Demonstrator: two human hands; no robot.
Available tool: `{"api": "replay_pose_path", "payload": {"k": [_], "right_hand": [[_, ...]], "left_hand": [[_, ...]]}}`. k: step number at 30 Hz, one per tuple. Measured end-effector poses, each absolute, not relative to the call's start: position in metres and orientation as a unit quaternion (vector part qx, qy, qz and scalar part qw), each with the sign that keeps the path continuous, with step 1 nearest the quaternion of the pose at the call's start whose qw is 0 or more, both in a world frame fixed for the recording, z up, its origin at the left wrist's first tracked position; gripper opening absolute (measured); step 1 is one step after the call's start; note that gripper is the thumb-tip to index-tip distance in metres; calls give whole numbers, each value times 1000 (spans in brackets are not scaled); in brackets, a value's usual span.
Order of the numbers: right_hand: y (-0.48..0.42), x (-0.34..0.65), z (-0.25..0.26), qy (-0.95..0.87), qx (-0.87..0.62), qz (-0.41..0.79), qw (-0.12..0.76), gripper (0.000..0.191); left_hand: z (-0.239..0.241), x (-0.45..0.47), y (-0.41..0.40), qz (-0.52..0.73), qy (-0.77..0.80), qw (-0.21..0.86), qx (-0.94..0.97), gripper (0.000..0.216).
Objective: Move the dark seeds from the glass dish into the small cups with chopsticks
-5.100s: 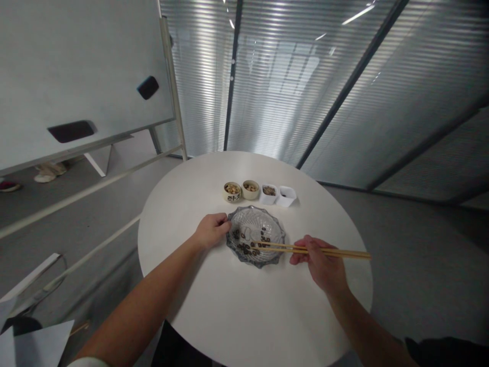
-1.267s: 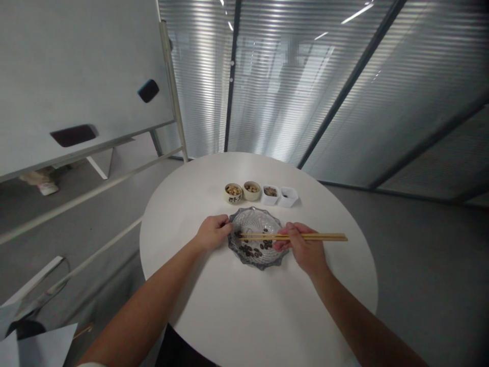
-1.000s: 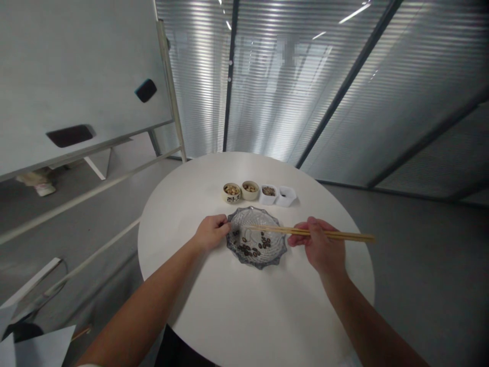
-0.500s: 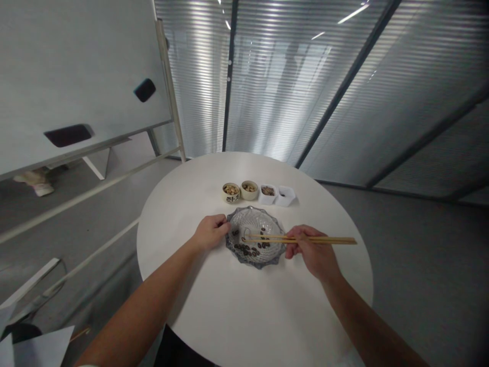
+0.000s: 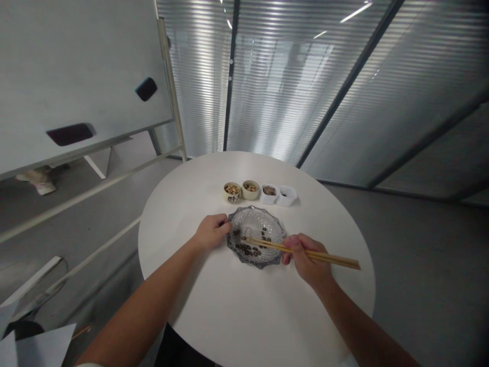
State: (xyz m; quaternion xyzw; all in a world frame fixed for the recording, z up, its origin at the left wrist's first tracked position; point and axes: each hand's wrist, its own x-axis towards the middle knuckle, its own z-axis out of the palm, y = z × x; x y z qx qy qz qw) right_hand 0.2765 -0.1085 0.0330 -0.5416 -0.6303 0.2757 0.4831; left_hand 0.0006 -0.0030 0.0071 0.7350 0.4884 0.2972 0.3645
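A clear glass bowl (image 5: pixel 256 216) with a scalloped rim sits on the white round table. Small dark oval beans (image 5: pixel 247 248) lie scattered inside, mostly toward its near side. My left hand (image 5: pixel 211 232) is closed on the bowl's left rim, thumb and fingers pinching the edge. In my right hand (image 5: pixel 308 257) is a pair of wooden chopsticks (image 5: pixel 267 244), slanting down to the left over the bowl. Their tips are close together beside one bean at the bowl's left; whether they pinch it I cannot tell.
Behind the bowl stand two round cream cups (image 5: pixel 232 199) (image 5: pixel 250 194) of pale nuts or beans. To their right are two white dishes, one (image 5: pixel 269 200) with brown bits, the other (image 5: pixel 288 201) with a small dark piece. A whiteboard (image 5: pixel 87 61) stands at left.
The chopsticks have tilted, their back ends swinging lower, and their tips have come closer together. My right hand has shifted slightly down. My left hand stays on the rim.
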Motion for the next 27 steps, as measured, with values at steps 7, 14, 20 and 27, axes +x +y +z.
{"api": "replay_pose_path", "payload": {"k": [7, 14, 20, 27], "right_hand": [[-106, 276, 27, -591, -521, 291, 542, 35], [-101, 284, 39, -622, -507, 335, 493, 27], [-89, 278, 53, -552, -531, 411, 495, 35], [-79, 268, 59, -518, -542, 427, 505, 46]], "left_hand": [[6, 1, -3, 301, 484, 362, 738, 27], [8, 0, -3, 300, 484, 360, 739, 27], [9, 1, -4, 302, 489, 370, 730, 26], [9, 0, -4, 296, 483, 366, 738, 26]]}}
